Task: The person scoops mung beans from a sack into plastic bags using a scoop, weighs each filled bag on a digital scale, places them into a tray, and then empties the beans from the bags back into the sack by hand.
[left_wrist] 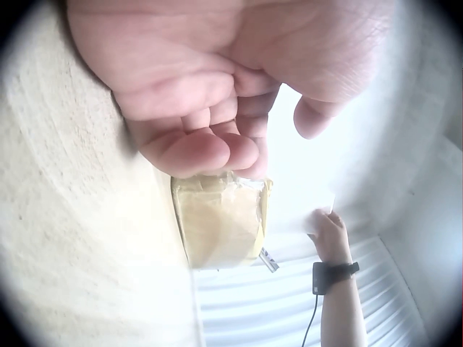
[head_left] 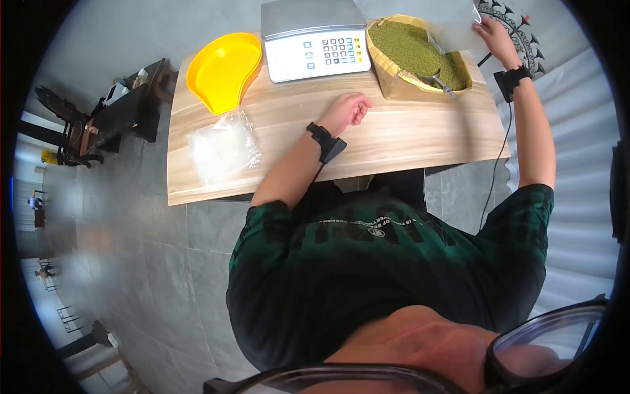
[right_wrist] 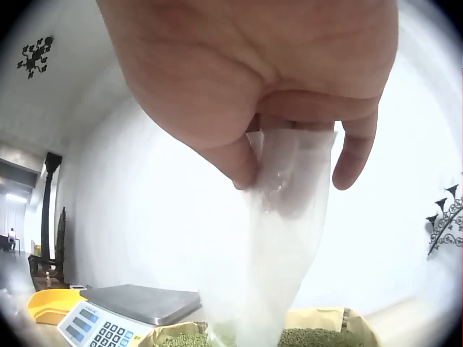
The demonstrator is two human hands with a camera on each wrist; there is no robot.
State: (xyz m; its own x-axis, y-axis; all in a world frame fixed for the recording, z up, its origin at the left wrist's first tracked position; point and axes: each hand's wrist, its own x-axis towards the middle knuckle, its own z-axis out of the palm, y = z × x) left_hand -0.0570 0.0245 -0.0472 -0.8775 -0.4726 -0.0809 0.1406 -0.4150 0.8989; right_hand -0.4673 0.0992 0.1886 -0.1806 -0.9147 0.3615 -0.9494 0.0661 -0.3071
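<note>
My right hand (head_left: 495, 41) is raised beyond the right side of the table and pinches a clear plastic bag (right_wrist: 278, 238) by its top. In the right wrist view the bag hangs down in front of a brown paper sack (head_left: 394, 84) filled with small green beans (head_left: 410, 49), likely mung beans. A metal scoop (head_left: 441, 83) rests in the beans, its handle over the sack's near edge. My left hand (head_left: 348, 113) rests on the table, fingers loosely curled with nothing in them, in front of the digital scale (head_left: 318, 49).
A yellow pan with a narrow spout (head_left: 226, 69) sits left of the scale. Nearer the front left edge of the wooden table (head_left: 420, 131) lies a pile of clear plastic bags (head_left: 223, 150). A cable (head_left: 497, 167) hangs from the right wrist camera.
</note>
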